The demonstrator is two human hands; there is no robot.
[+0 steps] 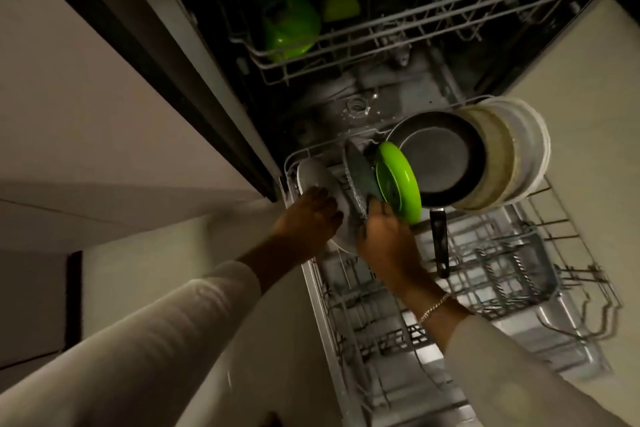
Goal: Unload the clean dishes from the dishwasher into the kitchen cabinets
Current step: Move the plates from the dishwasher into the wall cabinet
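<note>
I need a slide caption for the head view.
Left hand holds white plate, right hand grips grey plate in lower rack.

We are finding nothing we can read here. No text, label, brand, number or sign is showing legibly in this dim, blurred view.
</note>
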